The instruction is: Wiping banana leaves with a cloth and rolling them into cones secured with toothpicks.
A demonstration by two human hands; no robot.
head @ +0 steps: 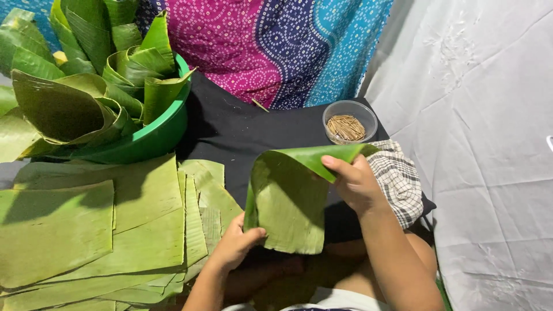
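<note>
Far left of the frame: a stack of flat banana-leaf sheets (86, 230), cut roughly rectangular, overlapping, spread from the left edge toward the centre bottom. Upper left: a green plastic basin (155, 135), crammed with leaf pieces rolled into cones (86, 86), some leaning over the rim, more loose leaves behind at the top edge. Under and beside the basin: a black cloth (242, 126), reaching across the middle. Top centre: a dotted fabric (271, 46) in pink, dark blue and turquoise bands. Lower centre: left hand (236, 245), thumb and fingers pinched on the lower left edge of a banana leaf piece (291, 201). Held up in mid-frame above the black cloth, pale underside facing the camera, top edge curled over to the right so the glossy green side shows. Right of centre: right hand (354, 184), closed on that folded-over top edge, thumb on the front, fingers behind. Just above it: a small clear round container (349, 122) holding thin tan sticks (345, 126). Directly behind the right hand: a black-and-white checked cloth (400, 181). Whole right side: a crumpled white sheet (484, 144).
</note>
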